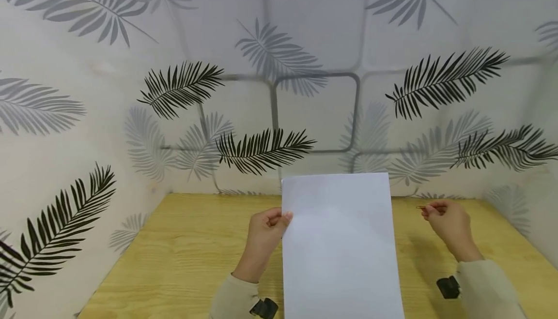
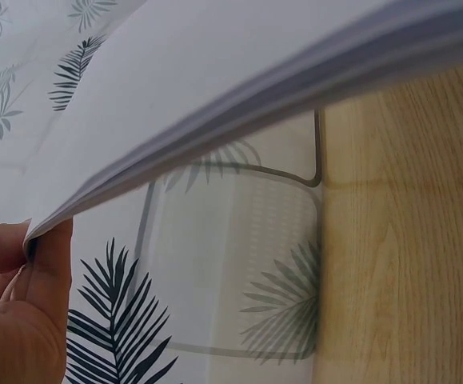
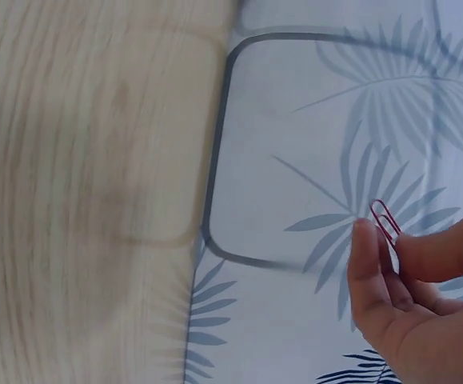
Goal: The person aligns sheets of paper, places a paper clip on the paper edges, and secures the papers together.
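Note:
A stack of white paper sheets point(image 1: 337, 246) stands tilted up in front of me, its layered edge showing in the left wrist view. My left hand point(image 1: 267, 234) pinches the stack's left edge near the top corner, thumb on the front face and fingers behind. Off to the right of the paper, my right hand point(image 1: 449, 224) is raised above the table. Between its thumb and fingertips it pinches a red paper clip point(image 3: 385, 220), whose looped end sticks out past the fingers. The clip is apart from the paper.
The light wooden table point(image 1: 192, 251) reaches back to a wall covering point(image 1: 314, 111) with grey and black leaf prints. More of this leaf-printed covering rises along the left and right sides. A dark strap device point(image 1: 449, 287) sits at my right wrist.

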Available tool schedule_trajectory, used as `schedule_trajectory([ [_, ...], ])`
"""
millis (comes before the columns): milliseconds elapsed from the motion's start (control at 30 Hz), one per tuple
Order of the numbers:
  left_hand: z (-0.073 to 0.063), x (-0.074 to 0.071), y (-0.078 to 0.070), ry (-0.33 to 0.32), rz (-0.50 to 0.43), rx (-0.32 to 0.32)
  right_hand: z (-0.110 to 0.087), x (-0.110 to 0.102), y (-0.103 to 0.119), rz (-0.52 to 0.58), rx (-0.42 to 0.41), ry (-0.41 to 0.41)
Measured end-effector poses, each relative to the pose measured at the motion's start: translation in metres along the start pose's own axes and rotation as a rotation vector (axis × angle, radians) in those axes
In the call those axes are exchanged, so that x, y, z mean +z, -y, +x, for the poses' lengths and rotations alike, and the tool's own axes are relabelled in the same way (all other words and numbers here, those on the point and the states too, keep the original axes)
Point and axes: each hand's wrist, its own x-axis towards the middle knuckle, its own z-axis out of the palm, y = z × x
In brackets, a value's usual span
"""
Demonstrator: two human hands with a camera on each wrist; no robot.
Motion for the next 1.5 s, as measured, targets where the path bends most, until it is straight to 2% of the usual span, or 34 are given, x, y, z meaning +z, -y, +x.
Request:
schedule_trajectory([
  [167,0.000,0.005,0.001,0.020,-0.017,-0.006,-0.008,-0.005,0.007,0.028,-0.062,-0.116],
  [400,0.004,0.009,0.001,0.032,-0.010,0.019,-0.009,-0.013,0.025,0.085,-0.181,-0.182],
  [533,0.006,0.008,0.001,0.031,-0.004,0.028,-0.010,-0.013,0.040,0.143,-0.202,-0.219],
  [767,0.005,0.005,0.001,0.016,0.002,0.037,-0.014,-0.010,0.072,0.279,-0.185,-0.388],
  [900,0.003,0.004,0.001,-0.001,0.009,0.030,-0.019,-0.008,0.091,0.341,-0.241,-0.451],
  [1100,0.001,0.003,0.001,-0.021,0.013,0.017,-0.030,-0.006,0.120,0.437,-0.356,-0.454],
  [1200,0.001,0.004,0.001,-0.023,0.021,0.010,-0.034,-0.004,0.131,0.465,-0.388,-0.451],
  [1500,-0.002,0.006,-0.001,-0.020,0.032,0.045,-0.040,0.007,0.152,0.444,-0.439,-0.367],
])
